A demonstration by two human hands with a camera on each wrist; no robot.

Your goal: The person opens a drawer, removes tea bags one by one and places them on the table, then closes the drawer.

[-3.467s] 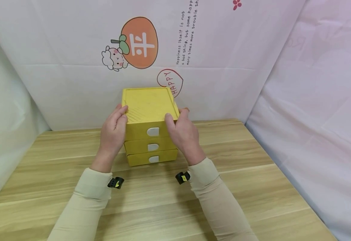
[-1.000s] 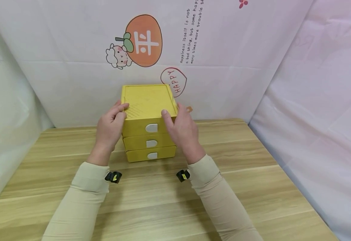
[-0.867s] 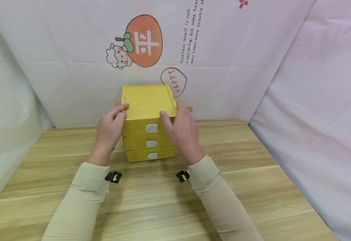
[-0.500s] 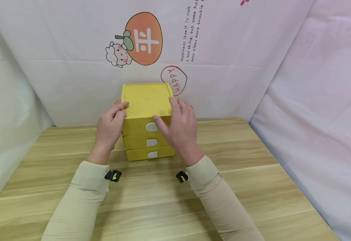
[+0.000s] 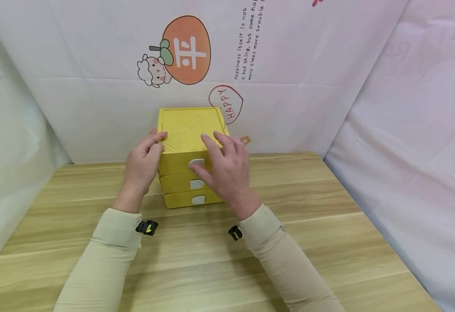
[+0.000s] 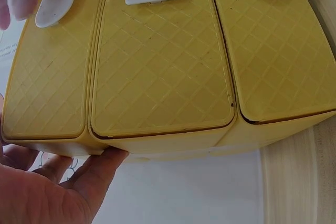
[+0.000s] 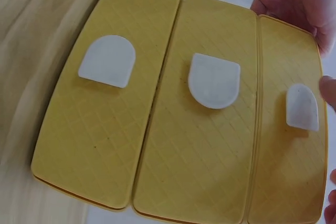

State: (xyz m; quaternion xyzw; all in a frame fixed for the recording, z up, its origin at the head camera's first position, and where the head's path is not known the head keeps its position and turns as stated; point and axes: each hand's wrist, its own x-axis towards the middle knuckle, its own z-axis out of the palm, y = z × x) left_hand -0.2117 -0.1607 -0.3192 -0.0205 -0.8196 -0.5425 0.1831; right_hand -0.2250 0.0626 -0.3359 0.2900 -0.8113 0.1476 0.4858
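Observation:
A small yellow drawer box stands on the table, its three stacked drawers closed. Each drawer front has a white tab handle, like the middle one in the right wrist view. At the box's upper left side, my left hand holds on with bent fingers; in the left wrist view its fingers touch the side wall. My right hand is spread before the box's right front, fingers over the top edge and thumb at the top drawer's handle. Whether that thumb touches the handle is unclear.
The wood-grain table extends in front of and beside the box. Directly behind stands a white printed cloth, with more cloth hanging at left and right. A black wrist camera sits below each hand.
My right hand has left the box's right side and moved left across its front, fingers spreading and thumb lowering to the top handle. My left hand keeps its place; the view has shifted slightly.

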